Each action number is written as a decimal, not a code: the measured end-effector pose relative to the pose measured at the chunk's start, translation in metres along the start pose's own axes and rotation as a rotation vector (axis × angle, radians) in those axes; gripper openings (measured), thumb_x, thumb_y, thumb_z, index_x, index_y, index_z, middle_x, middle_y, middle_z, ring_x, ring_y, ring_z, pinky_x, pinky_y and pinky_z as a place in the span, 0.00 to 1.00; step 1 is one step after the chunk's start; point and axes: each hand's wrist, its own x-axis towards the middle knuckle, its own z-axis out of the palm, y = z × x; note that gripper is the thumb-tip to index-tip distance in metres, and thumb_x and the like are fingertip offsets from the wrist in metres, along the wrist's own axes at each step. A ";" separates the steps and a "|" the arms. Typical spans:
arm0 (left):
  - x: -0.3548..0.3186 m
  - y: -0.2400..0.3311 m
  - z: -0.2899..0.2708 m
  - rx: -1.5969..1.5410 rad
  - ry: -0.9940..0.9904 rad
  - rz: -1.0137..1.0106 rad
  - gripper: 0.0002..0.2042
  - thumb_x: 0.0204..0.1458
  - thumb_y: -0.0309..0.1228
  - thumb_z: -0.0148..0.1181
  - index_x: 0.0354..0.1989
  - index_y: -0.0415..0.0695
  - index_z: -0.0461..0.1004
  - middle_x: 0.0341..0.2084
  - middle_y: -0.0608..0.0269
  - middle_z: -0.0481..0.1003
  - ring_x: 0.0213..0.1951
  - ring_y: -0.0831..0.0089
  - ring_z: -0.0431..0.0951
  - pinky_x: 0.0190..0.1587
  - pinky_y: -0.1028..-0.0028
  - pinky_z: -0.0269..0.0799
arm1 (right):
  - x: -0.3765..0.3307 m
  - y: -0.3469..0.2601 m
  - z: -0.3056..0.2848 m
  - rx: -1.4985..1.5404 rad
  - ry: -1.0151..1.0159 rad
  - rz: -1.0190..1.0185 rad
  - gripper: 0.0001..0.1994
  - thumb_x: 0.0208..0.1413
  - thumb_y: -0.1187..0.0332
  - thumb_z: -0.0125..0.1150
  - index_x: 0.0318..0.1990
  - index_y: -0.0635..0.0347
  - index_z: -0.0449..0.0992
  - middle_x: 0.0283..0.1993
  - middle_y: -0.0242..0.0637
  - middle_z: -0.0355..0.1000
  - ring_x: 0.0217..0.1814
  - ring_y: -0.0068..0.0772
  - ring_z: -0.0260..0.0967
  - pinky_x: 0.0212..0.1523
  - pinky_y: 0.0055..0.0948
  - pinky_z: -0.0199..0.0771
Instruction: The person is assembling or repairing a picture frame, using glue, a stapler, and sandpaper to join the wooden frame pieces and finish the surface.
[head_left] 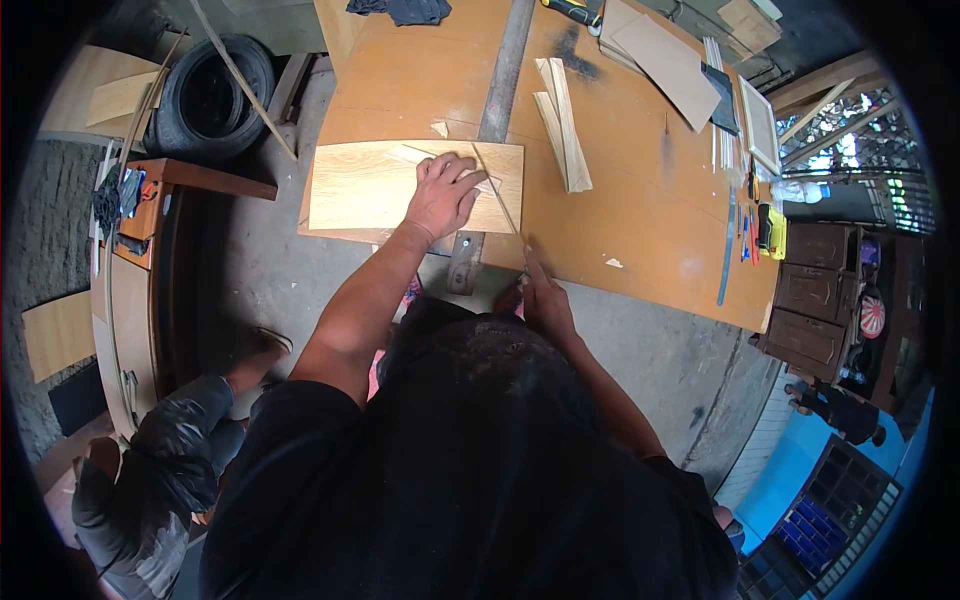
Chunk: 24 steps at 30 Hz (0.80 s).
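A pale wood-grained board (350, 188) lies across the front left part of the orange-brown workbench. My left hand (446, 195) presses down on it, fingers bent, holding a thin pale strip (409, 153) against its face. Part of that strip is hidden under the fingers. To the right, my right hand (546, 300) is closed round the near end of a long, narrow saw-like blade (497, 190). It slants over the board's right part and shows almost edge-on. The handle is hidden in my fist.
Several wooden strips (563, 130) and brown sheets (665, 65) lie on the workbench (640, 200). A flat dark bar (505, 75) runs under the board. Pens and a yellow tool (771, 232) sit at the right edge. Another person (185, 450) is at my lower left; a tire (212, 95) stands behind.
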 end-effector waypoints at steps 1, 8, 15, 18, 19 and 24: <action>0.000 0.000 -0.001 0.024 0.002 0.020 0.16 0.50 0.30 0.59 0.49 0.53 0.78 0.49 0.66 0.72 0.56 0.63 0.66 0.59 0.57 0.57 | 0.000 0.000 0.001 0.003 -0.002 0.005 0.28 0.67 0.66 0.47 0.73 0.51 0.53 0.45 0.61 0.74 0.45 0.64 0.74 0.46 0.52 0.75; 0.000 0.000 -0.004 0.010 -0.068 0.010 0.18 0.51 0.31 0.59 0.52 0.52 0.77 0.53 0.64 0.72 0.57 0.61 0.67 0.60 0.57 0.56 | -0.043 0.015 -0.014 0.100 -0.098 0.014 0.30 0.63 0.72 0.53 0.72 0.48 0.57 0.43 0.58 0.75 0.44 0.60 0.76 0.45 0.46 0.76; 0.000 -0.001 -0.002 0.019 -0.046 0.024 0.17 0.49 0.30 0.59 0.50 0.52 0.77 0.51 0.67 0.71 0.56 0.63 0.66 0.58 0.57 0.57 | 0.005 0.000 -0.015 0.023 -0.034 -0.079 0.27 0.65 0.69 0.51 0.71 0.47 0.59 0.45 0.60 0.76 0.47 0.62 0.76 0.47 0.46 0.76; 0.001 -0.001 -0.001 0.027 -0.046 0.015 0.17 0.49 0.30 0.59 0.50 0.52 0.77 0.51 0.67 0.71 0.57 0.63 0.66 0.58 0.57 0.57 | -0.005 -0.001 -0.015 0.088 -0.092 0.049 0.25 0.67 0.68 0.49 0.71 0.48 0.59 0.46 0.61 0.75 0.48 0.61 0.76 0.49 0.46 0.76; 0.001 0.000 -0.001 0.022 -0.053 0.019 0.17 0.49 0.30 0.59 0.50 0.52 0.77 0.51 0.67 0.71 0.57 0.63 0.66 0.58 0.57 0.57 | -0.009 -0.005 -0.018 0.087 -0.095 0.047 0.25 0.67 0.68 0.49 0.71 0.48 0.59 0.46 0.61 0.75 0.48 0.61 0.76 0.49 0.46 0.76; -0.001 -0.001 -0.003 0.012 -0.065 0.049 0.17 0.50 0.30 0.59 0.51 0.52 0.77 0.51 0.66 0.72 0.56 0.61 0.66 0.58 0.57 0.57 | -0.007 -0.018 -0.026 0.109 -0.140 0.104 0.25 0.67 0.69 0.47 0.72 0.47 0.59 0.45 0.61 0.76 0.48 0.62 0.76 0.48 0.45 0.76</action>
